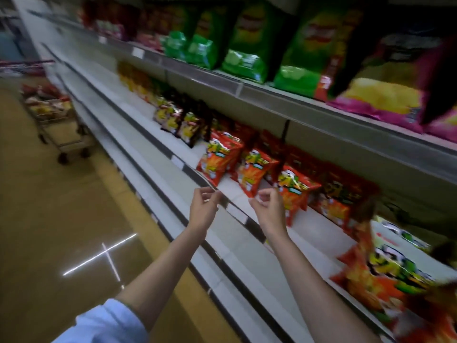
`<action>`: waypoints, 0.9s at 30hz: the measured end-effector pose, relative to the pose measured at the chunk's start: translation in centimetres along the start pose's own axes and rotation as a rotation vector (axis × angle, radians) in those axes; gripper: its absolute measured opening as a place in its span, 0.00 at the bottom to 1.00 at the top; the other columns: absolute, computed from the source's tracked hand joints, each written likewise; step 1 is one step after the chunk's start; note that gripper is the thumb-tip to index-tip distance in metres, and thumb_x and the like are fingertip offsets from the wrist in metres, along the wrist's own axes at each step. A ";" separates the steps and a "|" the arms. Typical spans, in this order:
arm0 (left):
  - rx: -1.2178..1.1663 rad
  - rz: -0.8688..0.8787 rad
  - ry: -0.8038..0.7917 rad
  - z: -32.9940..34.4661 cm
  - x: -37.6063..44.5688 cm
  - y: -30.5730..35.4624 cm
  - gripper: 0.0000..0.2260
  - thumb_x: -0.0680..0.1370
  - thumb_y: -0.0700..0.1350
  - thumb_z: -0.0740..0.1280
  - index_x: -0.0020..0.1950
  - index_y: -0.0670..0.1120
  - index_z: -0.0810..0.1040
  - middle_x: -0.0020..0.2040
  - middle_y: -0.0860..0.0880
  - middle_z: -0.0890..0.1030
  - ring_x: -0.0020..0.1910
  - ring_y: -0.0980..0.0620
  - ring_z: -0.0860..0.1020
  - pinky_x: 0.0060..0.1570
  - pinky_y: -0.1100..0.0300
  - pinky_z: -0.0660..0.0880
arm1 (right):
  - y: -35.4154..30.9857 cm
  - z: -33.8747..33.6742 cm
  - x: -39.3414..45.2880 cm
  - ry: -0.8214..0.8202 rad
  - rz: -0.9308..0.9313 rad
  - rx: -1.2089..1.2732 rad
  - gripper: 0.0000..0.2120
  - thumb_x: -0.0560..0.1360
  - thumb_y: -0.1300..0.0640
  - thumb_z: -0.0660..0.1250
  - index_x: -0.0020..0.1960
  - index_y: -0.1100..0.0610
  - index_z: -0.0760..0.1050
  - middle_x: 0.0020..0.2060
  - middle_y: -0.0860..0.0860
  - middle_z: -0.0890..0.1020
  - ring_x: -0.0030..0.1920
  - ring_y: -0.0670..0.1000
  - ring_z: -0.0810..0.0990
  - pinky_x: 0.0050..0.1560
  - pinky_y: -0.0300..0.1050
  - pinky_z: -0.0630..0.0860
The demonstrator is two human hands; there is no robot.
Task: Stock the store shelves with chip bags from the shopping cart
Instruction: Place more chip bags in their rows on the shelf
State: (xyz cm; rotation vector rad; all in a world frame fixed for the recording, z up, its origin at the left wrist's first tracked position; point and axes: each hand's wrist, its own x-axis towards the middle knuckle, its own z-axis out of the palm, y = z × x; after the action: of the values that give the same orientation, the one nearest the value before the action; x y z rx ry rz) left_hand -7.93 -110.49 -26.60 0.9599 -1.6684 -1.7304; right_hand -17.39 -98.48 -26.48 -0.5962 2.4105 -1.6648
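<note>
Red-orange chip bags (252,169) stand in a row on the middle shelf (232,191), with black-and-yellow bags (183,122) further left. My left hand (204,206) hovers at the shelf's front edge, fingers loosely curled and holding nothing. My right hand (268,209) hangs just in front of the red-orange bags, fingers also loosely curled and empty, close to one bag but not gripping it. The shopping cart (57,115) with more bags stands far down the aisle on the left.
Green bags (244,45) and pink-yellow bags (385,90) fill the upper shelf. More red bags (385,268) lie on the lower shelf at right. The shelves toward the left are bare white. Tan floor (61,231) stretches along the aisle.
</note>
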 end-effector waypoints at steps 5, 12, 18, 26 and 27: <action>-0.061 -0.011 0.179 -10.1 5.9 0.4 0.13 0.80 0.47 0.64 0.61 0.43 0.69 0.55 0.43 0.76 0.53 0.47 0.77 0.57 0.50 0.76 | -4.6 11.2 2.7 -0.143 -0.076 0.020 0.09 0.76 0.58 0.69 0.52 0.55 0.70 0.55 0.53 0.74 0.45 0.45 0.74 0.39 0.31 0.69; -0.077 -0.004 0.358 -22.4 10.8 1.7 0.12 0.80 0.46 0.63 0.61 0.44 0.69 0.52 0.46 0.76 0.53 0.49 0.77 0.57 0.52 0.75 | -10.6 25.4 3.5 -0.385 -0.151 0.054 0.09 0.76 0.59 0.68 0.52 0.55 0.69 0.55 0.54 0.74 0.44 0.44 0.74 0.35 0.24 0.68; -0.094 -0.014 0.472 -29.2 15.7 0.9 0.08 0.79 0.44 0.65 0.57 0.45 0.70 0.49 0.46 0.76 0.50 0.49 0.76 0.49 0.58 0.74 | -14.2 36.0 4.9 -0.532 -0.193 0.046 0.09 0.77 0.58 0.67 0.53 0.54 0.69 0.57 0.53 0.73 0.51 0.48 0.75 0.40 0.30 0.70; 0.007 -0.031 0.601 -38.7 27.1 1.4 0.08 0.79 0.46 0.65 0.56 0.46 0.73 0.55 0.45 0.78 0.56 0.48 0.77 0.58 0.54 0.74 | -18.1 51.2 11.5 -0.648 -0.202 0.125 0.10 0.78 0.55 0.67 0.57 0.52 0.69 0.60 0.51 0.71 0.55 0.48 0.75 0.45 0.39 0.74; 0.014 -0.040 0.610 -39.5 28.2 1.6 0.08 0.79 0.46 0.65 0.56 0.46 0.73 0.55 0.45 0.78 0.56 0.48 0.77 0.59 0.53 0.75 | -18.5 52.2 12.3 -0.657 -0.204 0.125 0.10 0.78 0.55 0.66 0.58 0.53 0.69 0.60 0.51 0.72 0.53 0.47 0.75 0.41 0.36 0.71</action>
State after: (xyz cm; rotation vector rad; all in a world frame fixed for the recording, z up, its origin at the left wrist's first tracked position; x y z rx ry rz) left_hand 6.59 -156.79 -27.52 1.3652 -1.2636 -1.2646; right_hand -6.29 -154.14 -27.61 -1.1791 1.8091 -1.3751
